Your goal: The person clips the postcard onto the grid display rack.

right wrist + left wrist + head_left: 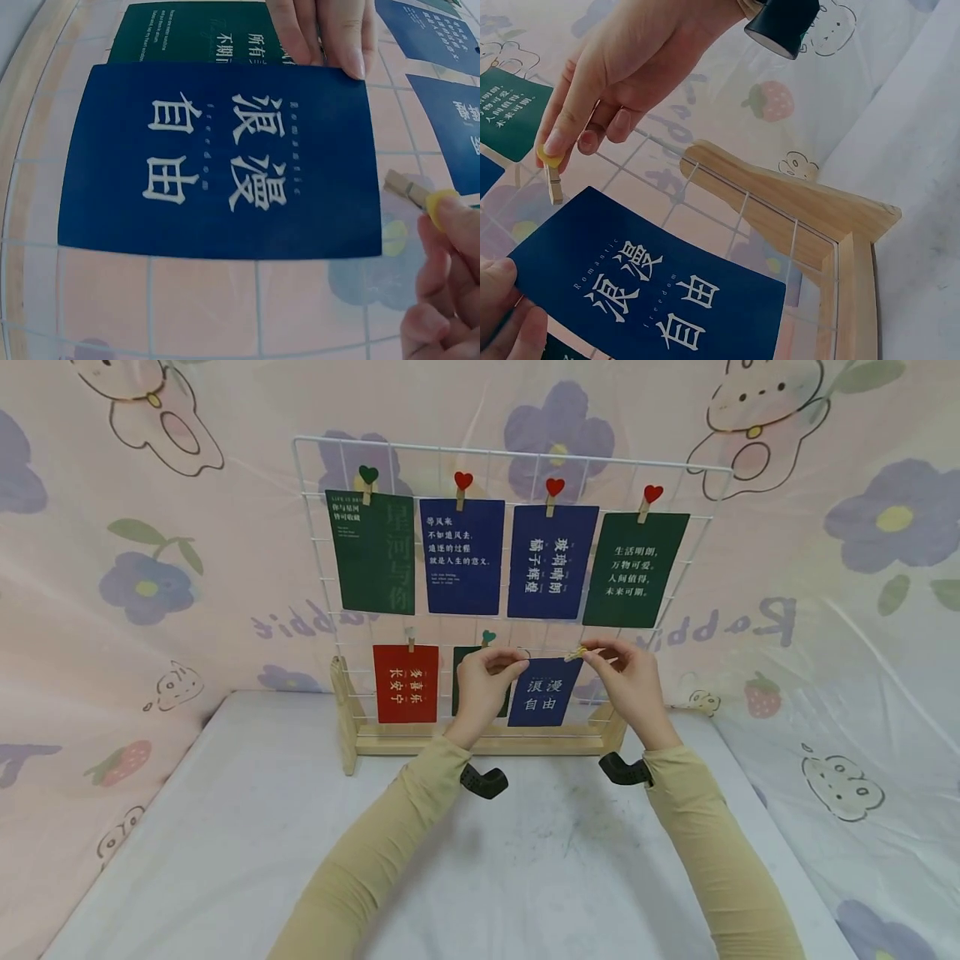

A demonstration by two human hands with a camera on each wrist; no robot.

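Note:
A blue card (545, 693) with white characters lies against the lower part of a white wire grid (510, 453). My left hand (489, 681) pinches its upper left corner between thumb and fingers. At the card's upper right, my right hand (626, 681) pinches a small wooden clothespin (406, 189) by its yellow end. In the right wrist view a gap shows between the clothespin's tip and the card's top edge. Behind my left hand, a green card (195, 34) is partly hidden; a teal heart clip (489, 637) is above it.
Higher on the grid hang green cards (375, 556) and blue cards (462, 558) under heart clips (555, 487). A red card (406, 685) hangs lower left. The grid stands in a wooden base (480, 743) on a white-covered table (247, 843), before a patterned cloth (255, 527).

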